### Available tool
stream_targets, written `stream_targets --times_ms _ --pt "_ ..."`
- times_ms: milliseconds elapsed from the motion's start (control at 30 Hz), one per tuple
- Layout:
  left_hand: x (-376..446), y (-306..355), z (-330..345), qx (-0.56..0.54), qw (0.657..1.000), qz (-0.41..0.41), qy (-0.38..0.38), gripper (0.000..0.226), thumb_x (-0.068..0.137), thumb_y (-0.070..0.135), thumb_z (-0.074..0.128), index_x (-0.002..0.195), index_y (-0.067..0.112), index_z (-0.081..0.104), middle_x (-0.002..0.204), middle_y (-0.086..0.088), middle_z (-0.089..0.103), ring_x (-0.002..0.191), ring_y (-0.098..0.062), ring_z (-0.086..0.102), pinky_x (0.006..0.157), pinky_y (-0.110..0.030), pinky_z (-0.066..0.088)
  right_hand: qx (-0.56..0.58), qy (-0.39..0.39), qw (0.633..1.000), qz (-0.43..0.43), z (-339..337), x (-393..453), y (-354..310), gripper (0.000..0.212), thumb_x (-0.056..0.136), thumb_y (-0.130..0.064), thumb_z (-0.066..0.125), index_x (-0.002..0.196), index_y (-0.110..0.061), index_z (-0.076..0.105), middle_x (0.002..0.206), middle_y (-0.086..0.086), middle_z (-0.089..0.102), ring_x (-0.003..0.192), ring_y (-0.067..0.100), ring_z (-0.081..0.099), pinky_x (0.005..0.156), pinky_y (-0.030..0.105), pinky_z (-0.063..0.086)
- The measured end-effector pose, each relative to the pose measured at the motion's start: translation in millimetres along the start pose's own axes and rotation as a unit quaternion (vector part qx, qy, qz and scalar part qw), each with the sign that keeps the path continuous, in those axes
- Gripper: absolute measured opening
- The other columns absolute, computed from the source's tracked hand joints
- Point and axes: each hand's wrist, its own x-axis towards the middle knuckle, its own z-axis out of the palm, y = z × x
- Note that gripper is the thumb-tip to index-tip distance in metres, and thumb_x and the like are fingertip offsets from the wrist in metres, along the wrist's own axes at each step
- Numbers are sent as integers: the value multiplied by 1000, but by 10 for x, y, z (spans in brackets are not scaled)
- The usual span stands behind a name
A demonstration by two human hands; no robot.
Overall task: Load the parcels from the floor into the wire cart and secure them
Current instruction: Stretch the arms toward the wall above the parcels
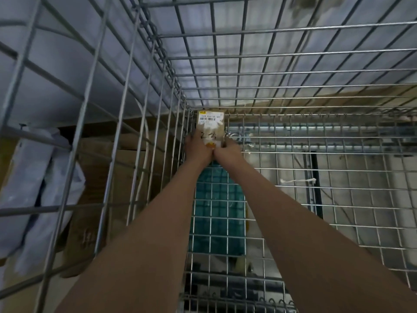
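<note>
Both my arms reach deep into the wire cart [158, 109]. A small brown parcel [211, 126] with a white barcode label sits in the cart's far left bottom corner, against the left and far walls. My left hand [197, 147] grips its near left side and my right hand [228, 147] grips its near right side, the two hands touching at the parcel's near edge. Most of the fingers are hidden behind the parcel. A teal item [217, 206] shows through the wire floor under my forearms.
Outside the left wall lie grey plastic mail bags [38, 188] and brown cardboard boxes [94, 199] on the floor. The wire cart floor [316, 188] stretches right of the parcel, with a white scrap [297, 181] beyond the mesh. Wire walls enclose the left and far sides.
</note>
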Motion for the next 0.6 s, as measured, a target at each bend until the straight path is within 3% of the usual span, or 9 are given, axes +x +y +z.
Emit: stream_targets --times_ms 67,167,367,500,600 --pt "-78 15 -53 66 997 24 18 65 91 14 60 150 6 34 156 -16 29 140 -34 34 117 -42 31 -12 -15 1000 -3 35 -4 -8 64 72 -18 54 136 -14 51 123 9 64 110 29 61 97 47 53" --pt "-83 -84 -53 108 992 61 22 57 95 0 52 148 -5 33 157 -22 24 145 -37 27 118 -42 25 -9 -34 999 6 76 -16 -56 63 86 -14 54 147 -12 39 135 7 54 121 29 53 105 47 48" --pt "-81 -235 21 88 993 60 46 56 103 9 43 155 1 22 162 -17 21 149 -32 22 117 -32 16 -54 -45 997 12 170 54 -123 56 90 -3 44 146 -12 41 137 13 54 115 30 53 102 46 49" --pt "-116 -238 50 181 980 77 9 79 98 7 56 158 3 5 167 -8 -3 152 -29 7 121 -42 24 -65 -50 996 17 164 105 -86 59 91 -4 42 149 -12 35 140 13 52 117 32 52 102 47 49" --pt "-89 -166 3 224 972 63 -9 77 99 17 55 157 0 8 166 -12 -1 153 -29 5 122 -39 21 -96 -53 994 12 131 58 -137 54 93 -13 46 147 -12 38 140 12 53 121 32 54 101 43 49"
